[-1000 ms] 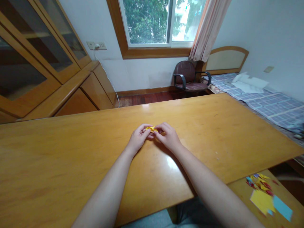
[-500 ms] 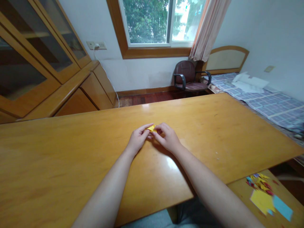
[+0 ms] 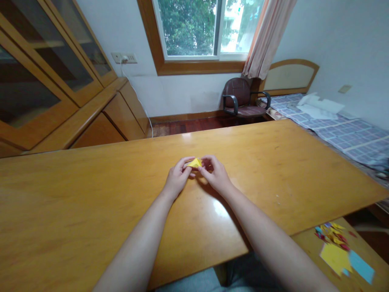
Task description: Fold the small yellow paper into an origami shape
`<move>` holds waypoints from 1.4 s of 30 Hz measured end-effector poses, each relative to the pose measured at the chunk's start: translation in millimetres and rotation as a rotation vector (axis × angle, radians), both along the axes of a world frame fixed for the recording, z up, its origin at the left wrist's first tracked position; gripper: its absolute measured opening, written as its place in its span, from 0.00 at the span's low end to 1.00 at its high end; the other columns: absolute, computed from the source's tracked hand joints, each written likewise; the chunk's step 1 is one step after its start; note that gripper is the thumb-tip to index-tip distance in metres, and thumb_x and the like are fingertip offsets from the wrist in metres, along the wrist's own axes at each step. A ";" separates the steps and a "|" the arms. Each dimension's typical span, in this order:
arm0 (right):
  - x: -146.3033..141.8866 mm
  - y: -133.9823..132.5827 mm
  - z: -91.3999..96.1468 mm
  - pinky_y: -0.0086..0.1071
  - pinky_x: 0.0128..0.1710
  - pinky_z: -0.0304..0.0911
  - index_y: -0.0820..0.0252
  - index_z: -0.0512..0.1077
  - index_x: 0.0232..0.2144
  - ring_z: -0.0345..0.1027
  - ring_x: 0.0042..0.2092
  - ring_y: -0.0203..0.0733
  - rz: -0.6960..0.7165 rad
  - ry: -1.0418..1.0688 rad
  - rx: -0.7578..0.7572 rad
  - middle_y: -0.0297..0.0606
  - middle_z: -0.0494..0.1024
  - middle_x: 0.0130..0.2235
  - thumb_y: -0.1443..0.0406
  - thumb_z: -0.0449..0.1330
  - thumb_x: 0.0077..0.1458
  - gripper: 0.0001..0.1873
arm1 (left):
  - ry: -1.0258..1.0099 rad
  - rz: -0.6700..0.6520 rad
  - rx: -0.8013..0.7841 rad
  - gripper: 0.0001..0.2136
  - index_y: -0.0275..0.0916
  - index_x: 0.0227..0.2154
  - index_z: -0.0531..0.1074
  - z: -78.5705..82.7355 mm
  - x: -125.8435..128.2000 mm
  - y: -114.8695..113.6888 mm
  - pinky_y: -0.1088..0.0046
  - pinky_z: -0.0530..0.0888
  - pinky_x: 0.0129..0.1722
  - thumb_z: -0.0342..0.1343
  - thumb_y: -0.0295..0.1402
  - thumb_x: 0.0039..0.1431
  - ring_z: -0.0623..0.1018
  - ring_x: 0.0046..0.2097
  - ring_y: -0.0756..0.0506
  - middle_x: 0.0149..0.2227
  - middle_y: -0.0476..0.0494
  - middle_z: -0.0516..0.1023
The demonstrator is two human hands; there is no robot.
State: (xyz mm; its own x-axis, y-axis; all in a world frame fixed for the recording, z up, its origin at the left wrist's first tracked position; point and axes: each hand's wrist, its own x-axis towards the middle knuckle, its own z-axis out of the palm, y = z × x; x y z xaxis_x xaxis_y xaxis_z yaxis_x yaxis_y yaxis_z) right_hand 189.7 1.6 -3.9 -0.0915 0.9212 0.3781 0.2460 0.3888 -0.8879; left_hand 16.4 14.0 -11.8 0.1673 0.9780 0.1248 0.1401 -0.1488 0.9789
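A small piece of folded yellow paper (image 3: pixel 195 163) is held between my two hands, just above the wooden table (image 3: pixel 100 202). My left hand (image 3: pixel 178 174) pinches its left end between thumb and fingers. On the other side, my right hand (image 3: pixel 213 172) has its thumb and curled fingers at the paper's right edge. The paper shows a pointed, peaked shape with a crease. Parts of it are hidden behind my fingertips.
At lower right, a lower surface carries a pile of small coloured folded papers (image 3: pixel 332 235), yellow sheets (image 3: pixel 336 258) and a blue sheet (image 3: pixel 362 265). Beyond the table are an office chair (image 3: pixel 238 97), a bed (image 3: pixel 343 125) and a glass-door cabinet (image 3: pixel 60 73).
The fingers of my right hand have loosened and shifted slightly right along the paper. More of the yellow paper shows now, with its peak facing up. My left hand stays nearly in place.
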 end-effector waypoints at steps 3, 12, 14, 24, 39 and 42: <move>-0.8 2.9 -3.4 0.31 0.35 0.66 0.57 0.65 0.46 0.69 0.36 0.37 0.028 0.089 -0.064 0.36 0.72 0.36 0.63 0.63 0.52 0.19 | 0.033 0.012 0.009 0.16 0.39 0.49 0.70 3.7 0.5 -1.7 0.74 0.77 0.33 0.53 0.36 0.60 0.81 0.30 0.48 0.43 0.42 0.80; -1.8 9.6 -11.4 0.29 0.34 0.65 0.56 0.65 0.46 0.66 0.32 0.34 0.084 0.229 -0.221 0.31 0.69 0.34 0.59 0.66 0.48 0.24 | 0.102 0.052 0.049 0.14 0.38 0.46 0.73 4.7 0.1 -1.2 0.76 0.77 0.32 0.52 0.35 0.59 0.80 0.30 0.49 0.37 0.46 0.82; -1.3 8.8 -10.9 0.29 0.33 0.65 0.56 0.65 0.46 0.66 0.31 0.34 0.082 0.212 -0.216 0.31 0.69 0.33 0.59 0.65 0.49 0.22 | 0.110 0.055 0.047 0.15 0.37 0.46 0.74 3.6 -0.5 -0.5 0.75 0.77 0.31 0.52 0.35 0.59 0.80 0.29 0.49 0.36 0.45 0.81; 1.2 3.7 -4.7 0.31 0.36 0.65 0.59 0.68 0.43 0.70 0.35 0.37 0.019 0.054 -0.134 0.34 0.74 0.33 0.61 0.63 0.53 0.16 | 0.135 0.064 0.059 0.16 0.36 0.46 0.77 8.1 0.3 -1.5 0.73 0.78 0.32 0.53 0.38 0.59 0.79 0.30 0.48 0.36 0.44 0.83; 0.4 5.4 0.1 0.30 0.32 0.62 0.58 0.66 0.41 0.67 0.29 0.34 0.098 0.283 -0.268 0.28 0.71 0.28 0.62 0.64 0.49 0.18 | -0.026 0.094 -0.030 0.15 0.34 0.41 0.78 9.4 0.6 -0.4 0.73 0.77 0.32 0.56 0.40 0.57 0.80 0.30 0.47 0.29 0.44 0.82; 0.5 6.4 -1.8 0.29 0.31 0.62 0.58 0.65 0.42 0.67 0.28 0.34 0.106 0.303 -0.274 0.27 0.71 0.27 0.62 0.64 0.49 0.18 | -0.013 0.108 -0.014 0.16 0.34 0.40 0.78 10.4 -0.1 -0.2 0.74 0.76 0.31 0.56 0.42 0.58 0.79 0.29 0.48 0.28 0.44 0.81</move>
